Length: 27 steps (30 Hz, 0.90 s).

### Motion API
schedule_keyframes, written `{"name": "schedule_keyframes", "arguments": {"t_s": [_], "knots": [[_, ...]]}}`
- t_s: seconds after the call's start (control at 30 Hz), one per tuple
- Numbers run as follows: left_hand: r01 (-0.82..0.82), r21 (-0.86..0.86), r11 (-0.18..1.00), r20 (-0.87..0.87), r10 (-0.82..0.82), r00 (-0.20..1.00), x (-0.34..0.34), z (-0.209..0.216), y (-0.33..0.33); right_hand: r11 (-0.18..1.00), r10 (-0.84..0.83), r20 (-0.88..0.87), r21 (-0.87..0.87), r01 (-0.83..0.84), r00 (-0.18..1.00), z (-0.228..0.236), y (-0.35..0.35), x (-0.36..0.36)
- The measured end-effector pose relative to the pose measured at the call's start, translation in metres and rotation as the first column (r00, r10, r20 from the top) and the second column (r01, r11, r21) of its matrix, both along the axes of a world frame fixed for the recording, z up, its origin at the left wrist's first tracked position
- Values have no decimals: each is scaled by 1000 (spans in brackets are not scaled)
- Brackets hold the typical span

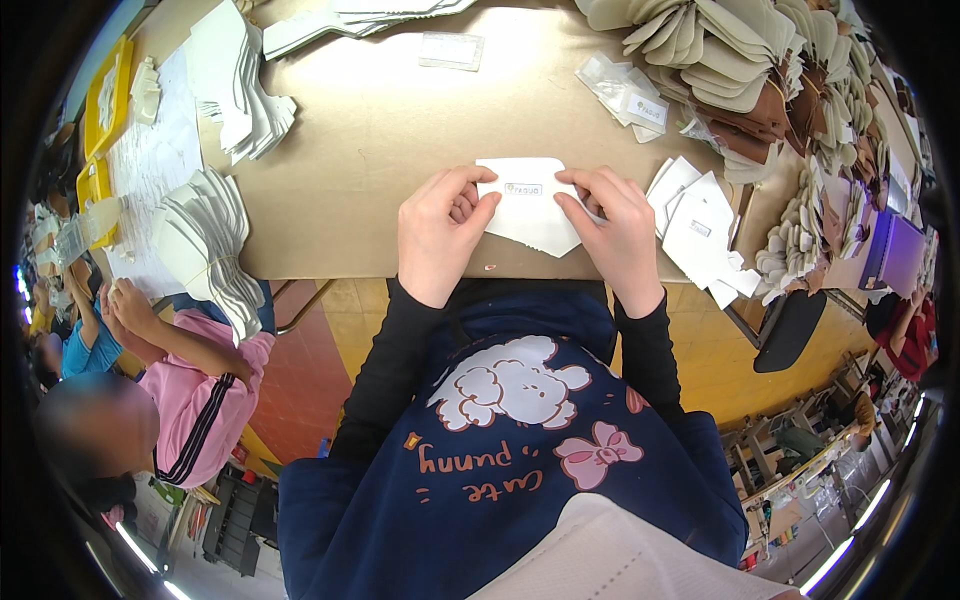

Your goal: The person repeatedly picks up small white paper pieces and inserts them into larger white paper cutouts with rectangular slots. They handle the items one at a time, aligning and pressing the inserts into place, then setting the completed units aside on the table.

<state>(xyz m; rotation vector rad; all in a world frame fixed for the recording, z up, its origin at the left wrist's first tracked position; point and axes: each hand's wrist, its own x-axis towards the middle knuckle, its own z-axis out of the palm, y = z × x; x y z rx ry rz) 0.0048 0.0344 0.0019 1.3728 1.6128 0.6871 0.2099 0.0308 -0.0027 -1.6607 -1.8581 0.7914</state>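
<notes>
Piece (535, 228) pinched between left hand (437, 230) and right hand (622, 235)

The table (350, 170) spreads beyond the hands; a pile (698, 252) of white pieces lies just right of the right hand. Each hand grips one side of the piece between thumb and fingers, so neither is nearer. Its tapered end points toward the wearer. The label (524, 189) lies between the thumbs, long axis running hand to hand. Curled fingers are partly hidden; whether the label is fixed is hard to tell.

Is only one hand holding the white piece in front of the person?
No, the left hand and the right hand both pinch the white piece, one at each side.
</notes>
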Motion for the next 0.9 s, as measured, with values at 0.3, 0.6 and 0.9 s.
{"name": "schedule_keyframes", "arguments": {"t_s": [0.3,0.6,0.9], "knots": [[5,-21,1000,-9,-5,1000,1,2,1,999,3,-26,48,-2,1000,-2,0,-1],[-5,-35,999,-2,5,1000,1,0,0,998,9,-19,56,-8,1000,-1,0,-1],[0,-30,1000,-3,0,1000,1,0,0,999,16,-17,47,-15,1000,-1,1,-1]]}}
